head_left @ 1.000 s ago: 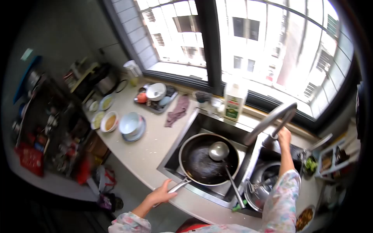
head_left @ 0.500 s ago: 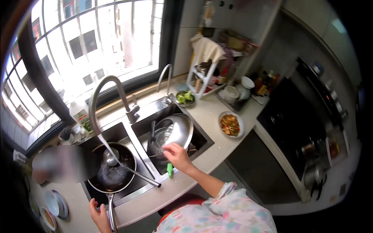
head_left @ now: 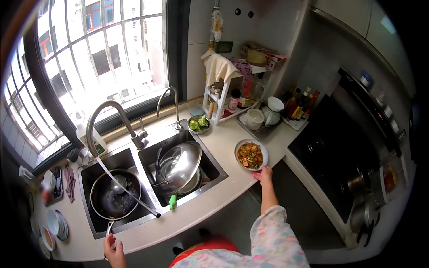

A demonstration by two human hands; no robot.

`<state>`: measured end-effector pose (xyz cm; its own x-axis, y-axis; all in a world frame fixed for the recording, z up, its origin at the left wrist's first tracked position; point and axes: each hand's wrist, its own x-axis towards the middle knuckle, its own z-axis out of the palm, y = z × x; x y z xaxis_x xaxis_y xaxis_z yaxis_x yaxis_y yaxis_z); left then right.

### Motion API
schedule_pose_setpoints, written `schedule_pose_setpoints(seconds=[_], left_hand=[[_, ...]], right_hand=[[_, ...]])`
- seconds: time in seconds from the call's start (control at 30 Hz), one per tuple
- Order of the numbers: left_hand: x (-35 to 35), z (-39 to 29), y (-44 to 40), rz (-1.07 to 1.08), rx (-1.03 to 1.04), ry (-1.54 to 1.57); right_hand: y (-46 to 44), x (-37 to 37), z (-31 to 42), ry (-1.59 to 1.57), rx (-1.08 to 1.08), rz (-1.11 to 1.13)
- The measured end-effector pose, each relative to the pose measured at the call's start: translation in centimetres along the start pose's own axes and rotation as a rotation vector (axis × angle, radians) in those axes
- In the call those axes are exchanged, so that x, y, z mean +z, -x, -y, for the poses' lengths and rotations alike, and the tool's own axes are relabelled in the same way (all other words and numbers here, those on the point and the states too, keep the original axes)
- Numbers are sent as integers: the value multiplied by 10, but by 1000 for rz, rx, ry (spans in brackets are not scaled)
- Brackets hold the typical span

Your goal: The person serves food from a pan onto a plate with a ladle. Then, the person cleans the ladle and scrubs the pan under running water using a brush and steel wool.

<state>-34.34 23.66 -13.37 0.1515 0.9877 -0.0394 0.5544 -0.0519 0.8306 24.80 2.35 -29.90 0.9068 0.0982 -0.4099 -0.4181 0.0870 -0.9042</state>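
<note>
At the lower left, my left hand is around the handle of a dark frying pan, its fingertips slightly apart. The pan rests in the left sink, and a metal ladle lies in it with its handle over the sink edge. A thin stream of water falls from the curved faucet towards the ladle. My right hand pinches the near rim of a white plate of stir-fried food on the counter, the thumb side partly hidden.
The right sink holds a large metal lid and other cookware. Behind the plate are a bowl of greens, a white rack and a tray with cups. A black stove is at right; bowls stand at far left.
The view has swung right. My right hand has gone from the faucet, past the right sink, to the plate. Water now runs from the faucet. My left hand remains by the pan handle.
</note>
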Motion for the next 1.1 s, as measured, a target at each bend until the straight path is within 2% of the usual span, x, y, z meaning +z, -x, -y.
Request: schedule_pose_setpoints(seconds=[0.03,0.07,0.1,0.13,0.23,0.27,0.37,0.43,0.53,0.6,0.63,0.67,0.7,0.77,0.8,0.83,0.87,1.03,1.1], left_hand=[[5,-3,5,-1,-39,3],[14,-1,7,-16,54,59],[21,3,9,-42,25,-21],[26,8,11,-30,-9,11],[32,-11,20,-48,-2,-15],[30,-11,20,-57,7,17],[19,-7,22,-107,45,-20],[8,1,25,-154,55,12],[-19,22,36,-211,17,23],[-45,48,41,-255,-31,90],[-55,62,42,-266,-47,129],[-68,81,43,-291,-70,196],[-84,98,45,-313,-63,217],[-118,110,55,-325,-197,330],[-133,124,59,-344,-203,334],[-150,133,64,-360,-204,367],[-166,140,69,-368,-230,398],[-239,208,91,-415,-312,468],[-263,229,98,-456,-357,498]], right_hand=[[-1,4,7,42,17,-10],[-7,4,5,44,7,-4],[-14,4,2,49,0,16],[-24,-1,-3,64,-47,104],[-49,-2,-21,26,-111,-44],[-46,-4,-16,34,-141,30],[-74,-28,-20,234,-280,4],[3,-3,16,332,-236,32],[25,3,17,493,-346,144],[118,41,29,566,-349,232],[140,53,18,446,-398,433],[148,64,-3,360,-420,526],[228,92,6,279,-314,596],[311,134,-8,338,-288,761],[361,155,-7,417,-168,869],[391,177,-32,334,-185,850],[426,194,-46,325,-155,928],[557,260,-125,423,40,1289],[596,279,-157,480,106,1370]])
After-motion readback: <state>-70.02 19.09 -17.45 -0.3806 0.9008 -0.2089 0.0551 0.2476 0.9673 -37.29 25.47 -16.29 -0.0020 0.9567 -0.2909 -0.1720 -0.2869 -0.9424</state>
